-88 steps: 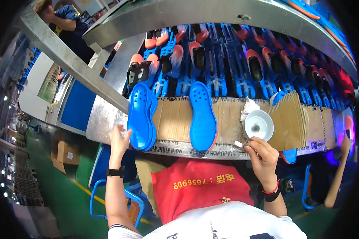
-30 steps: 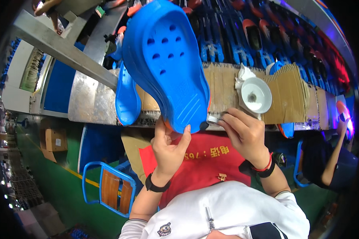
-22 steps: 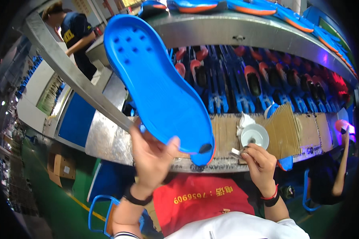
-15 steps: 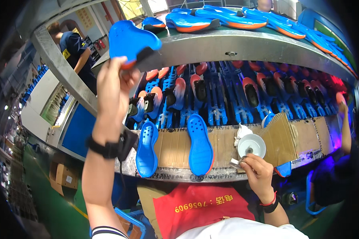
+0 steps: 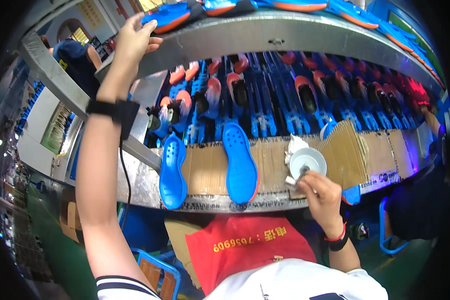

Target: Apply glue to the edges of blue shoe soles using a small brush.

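Head view shows the left hand [image 5: 132, 40] raised to the curved grey metal upper shelf [image 5: 285, 32], fingers loosened around the heel end of a blue foam shoe sole with an orange edge [image 5: 167, 15] that lies on that shelf; whether it is quite let go I cannot tell. That sole looks placed. Two more blue perforated foam soles [image 5: 240, 162] lie on the brown cardboard sheet [image 5: 205, 167] covering the bench, seemingly waiting their turn. The right hand [image 5: 322, 195] is clenched on a small brush-like tool [image 5: 292, 181] beside a round white dish [image 5: 307, 161].
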